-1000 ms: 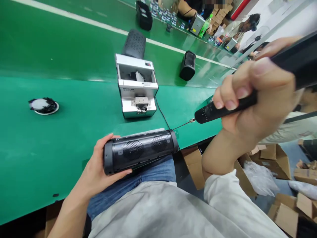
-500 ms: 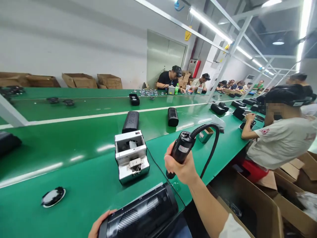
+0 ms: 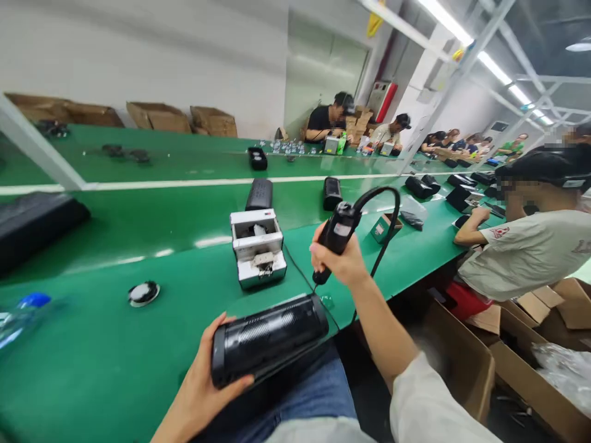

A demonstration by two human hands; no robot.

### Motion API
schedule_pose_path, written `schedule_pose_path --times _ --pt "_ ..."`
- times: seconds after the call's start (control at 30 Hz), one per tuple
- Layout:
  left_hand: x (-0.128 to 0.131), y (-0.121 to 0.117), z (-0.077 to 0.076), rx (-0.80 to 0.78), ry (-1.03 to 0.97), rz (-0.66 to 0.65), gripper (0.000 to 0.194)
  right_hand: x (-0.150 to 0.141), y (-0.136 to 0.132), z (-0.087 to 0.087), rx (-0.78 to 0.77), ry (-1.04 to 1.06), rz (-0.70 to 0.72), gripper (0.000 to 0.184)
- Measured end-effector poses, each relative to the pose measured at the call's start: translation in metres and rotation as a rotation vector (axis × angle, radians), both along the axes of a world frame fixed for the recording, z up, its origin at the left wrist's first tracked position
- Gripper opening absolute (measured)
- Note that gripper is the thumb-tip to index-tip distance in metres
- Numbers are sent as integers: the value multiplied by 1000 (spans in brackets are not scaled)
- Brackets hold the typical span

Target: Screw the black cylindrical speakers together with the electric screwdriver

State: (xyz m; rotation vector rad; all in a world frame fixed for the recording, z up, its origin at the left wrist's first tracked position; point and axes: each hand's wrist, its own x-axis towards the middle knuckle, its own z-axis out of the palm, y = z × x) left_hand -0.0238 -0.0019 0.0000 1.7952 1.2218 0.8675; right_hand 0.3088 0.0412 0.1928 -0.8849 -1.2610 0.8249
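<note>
My left hand (image 3: 201, 384) is wrapped round the left end of a black cylindrical speaker (image 3: 270, 337), which lies across my lap at the edge of the green bench (image 3: 115, 344). My right hand (image 3: 340, 263) grips a black electric screwdriver (image 3: 335, 237) held upright over the speaker's right end, its cable (image 3: 379, 203) arching up and to the right. The tool's tip is hidden behind the hand and speaker.
A silver screw feeder box (image 3: 257, 248) stands just beyond the speaker. A round black-and-white part (image 3: 143, 293) lies to the left; a blue-capped bottle (image 3: 21, 320) at far left. More black speakers (image 3: 259, 194) sit on the belt. A person in white (image 3: 526, 246) works at right; open cartons (image 3: 466, 363) below.
The view has swung up from my lap to the whole line, then a little left. My right hand has brought the screwdriver from level and close to upright over the speaker's right end.
</note>
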Motion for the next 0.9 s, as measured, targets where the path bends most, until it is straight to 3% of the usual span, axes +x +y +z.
schedule_pose_path --times 0.1,0.27,0.37,0.47,0.63,0.77,0.9 --pt "-5 1 11 3 41 -116 115 -1 -6 25 41 -18 61 29" --pt "-6 0 14 0 27 -160 128 -33 21 59 512 16 -58 25" --pt "-1 -3 13 23 4 -153 130 -67 49 56 522 4 -149 37" --pt "2 -5 11 52 -20 -151 133 -87 80 39 478 -109 -238 51" --pt "2 -2 9 71 -31 -177 132 -84 117 13 470 -202 -214 51" --pt "3 0 12 102 -42 -195 132 -76 114 15 392 -219 -166 50" --pt "3 1 12 180 -61 -222 134 -87 85 28 236 -178 -184 46"
